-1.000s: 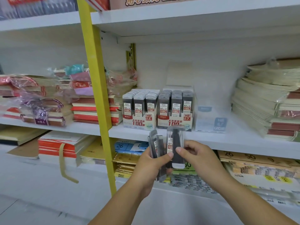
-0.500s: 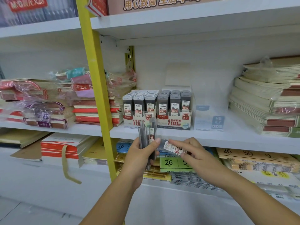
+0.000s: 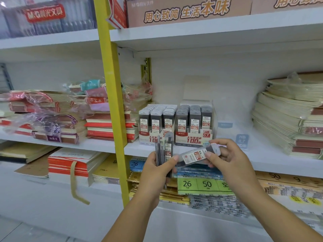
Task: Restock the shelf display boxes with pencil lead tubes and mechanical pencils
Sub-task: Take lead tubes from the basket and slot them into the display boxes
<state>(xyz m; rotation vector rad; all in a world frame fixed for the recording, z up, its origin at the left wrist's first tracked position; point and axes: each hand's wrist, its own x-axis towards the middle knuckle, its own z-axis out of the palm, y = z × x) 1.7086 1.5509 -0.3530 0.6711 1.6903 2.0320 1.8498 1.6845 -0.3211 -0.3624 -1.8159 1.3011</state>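
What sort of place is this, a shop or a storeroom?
Most likely a stationery shop: display boxes of pencil lead tubes stand on a white shelf, stacked notebooks fill both sides, and a red brand sign shows above.

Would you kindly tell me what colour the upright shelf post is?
Yellow; the upright post shows best in the head view.

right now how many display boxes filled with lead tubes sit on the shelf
2: the left display box near the yellow post, and the HB 0.7 box right beside it.
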